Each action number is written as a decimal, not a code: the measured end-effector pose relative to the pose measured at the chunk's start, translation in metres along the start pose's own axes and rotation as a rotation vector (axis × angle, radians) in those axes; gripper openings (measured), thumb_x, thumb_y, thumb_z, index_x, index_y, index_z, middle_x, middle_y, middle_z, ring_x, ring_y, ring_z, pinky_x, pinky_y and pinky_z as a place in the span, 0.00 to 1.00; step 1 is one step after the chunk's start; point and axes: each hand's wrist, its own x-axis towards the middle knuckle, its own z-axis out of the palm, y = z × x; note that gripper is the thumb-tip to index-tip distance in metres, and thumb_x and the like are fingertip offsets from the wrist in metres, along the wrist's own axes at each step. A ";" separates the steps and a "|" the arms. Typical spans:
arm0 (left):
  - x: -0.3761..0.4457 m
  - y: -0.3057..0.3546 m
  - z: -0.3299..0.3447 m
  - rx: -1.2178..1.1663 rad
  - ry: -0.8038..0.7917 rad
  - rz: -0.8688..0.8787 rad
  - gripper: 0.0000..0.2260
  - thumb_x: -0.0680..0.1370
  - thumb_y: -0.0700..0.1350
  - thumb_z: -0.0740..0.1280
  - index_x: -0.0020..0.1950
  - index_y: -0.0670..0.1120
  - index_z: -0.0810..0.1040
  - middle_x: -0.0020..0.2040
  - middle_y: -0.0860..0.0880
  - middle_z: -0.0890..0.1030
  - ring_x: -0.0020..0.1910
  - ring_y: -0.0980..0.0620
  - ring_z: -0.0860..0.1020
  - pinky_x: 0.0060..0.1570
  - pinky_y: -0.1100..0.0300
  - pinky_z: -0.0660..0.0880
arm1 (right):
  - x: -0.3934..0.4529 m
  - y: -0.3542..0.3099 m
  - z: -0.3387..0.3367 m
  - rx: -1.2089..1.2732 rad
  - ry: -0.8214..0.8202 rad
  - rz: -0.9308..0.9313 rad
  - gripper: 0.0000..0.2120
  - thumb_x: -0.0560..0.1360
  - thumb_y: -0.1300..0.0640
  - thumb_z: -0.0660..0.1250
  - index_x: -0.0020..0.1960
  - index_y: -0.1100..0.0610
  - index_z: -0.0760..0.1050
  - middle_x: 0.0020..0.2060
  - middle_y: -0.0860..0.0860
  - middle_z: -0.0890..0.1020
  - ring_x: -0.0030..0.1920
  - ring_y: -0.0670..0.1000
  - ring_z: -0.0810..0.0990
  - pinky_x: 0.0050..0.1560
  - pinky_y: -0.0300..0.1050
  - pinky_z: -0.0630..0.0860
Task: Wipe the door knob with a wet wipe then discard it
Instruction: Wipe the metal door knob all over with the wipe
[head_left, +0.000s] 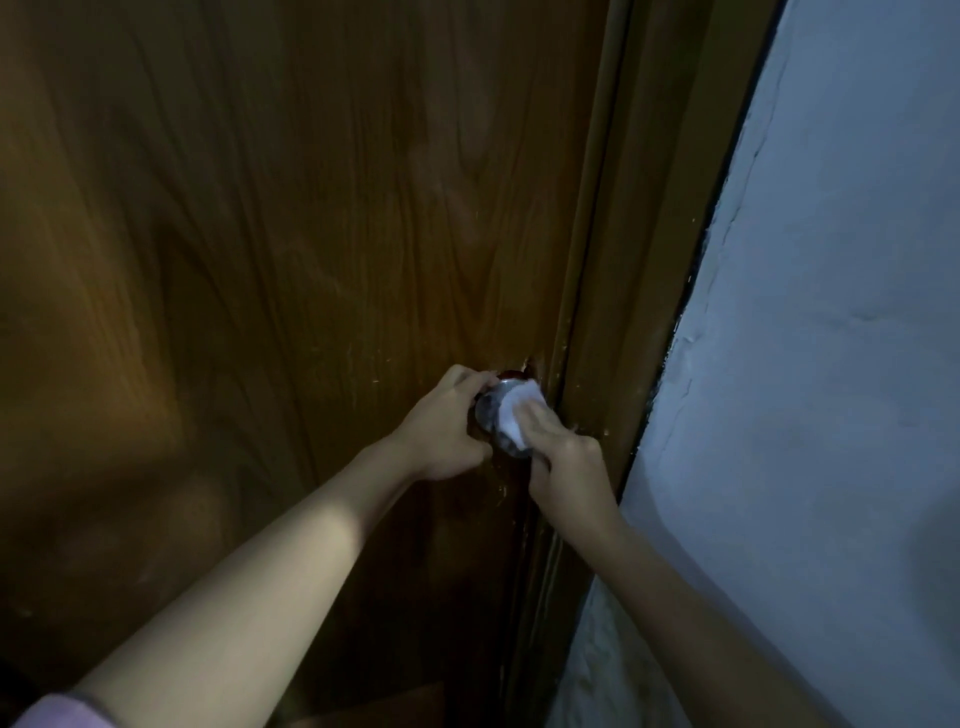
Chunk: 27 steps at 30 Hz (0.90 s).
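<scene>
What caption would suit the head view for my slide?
Left hand steadies the metal door knob while the right hand presses a white wet wipe against it.

Door (311, 234): warm brown wood, long wavy grain pattern running its height, darker in shadow toward its lower left. Pale scratch flecks on the door just beside the door knob (491, 415). Door knob: silvery metal, dull shine. Wet wipe (517, 408): white, crumpled, lying over the knob's right side. Door frame (623, 312), right of the knob: plainer olive-brown, no clear grain. Wall (831, 364) beyond the frame: pale bluish-white, uneven plaster with fine cracks. Sleeve (57, 714), far below-left of the knob: pink.
</scene>
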 end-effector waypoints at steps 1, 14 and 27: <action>0.000 0.000 -0.001 -0.002 0.000 -0.002 0.35 0.68 0.37 0.71 0.72 0.44 0.60 0.68 0.48 0.63 0.67 0.49 0.67 0.62 0.60 0.69 | -0.001 -0.001 0.001 -0.023 0.013 -0.058 0.21 0.69 0.74 0.64 0.62 0.65 0.72 0.60 0.64 0.77 0.60 0.59 0.76 0.65 0.48 0.64; 0.001 0.000 0.008 0.028 0.083 0.018 0.31 0.68 0.36 0.70 0.70 0.42 0.64 0.67 0.44 0.66 0.64 0.49 0.69 0.57 0.67 0.65 | 0.003 0.000 -0.014 -0.067 -0.034 0.023 0.17 0.74 0.65 0.62 0.63 0.64 0.71 0.52 0.63 0.81 0.50 0.60 0.80 0.52 0.45 0.76; 0.002 -0.002 0.012 0.024 0.116 0.029 0.31 0.68 0.36 0.70 0.69 0.42 0.64 0.66 0.45 0.66 0.64 0.48 0.70 0.58 0.63 0.67 | 0.008 0.004 -0.013 -0.173 -0.134 0.048 0.19 0.75 0.63 0.61 0.65 0.65 0.66 0.50 0.63 0.80 0.51 0.61 0.79 0.49 0.53 0.79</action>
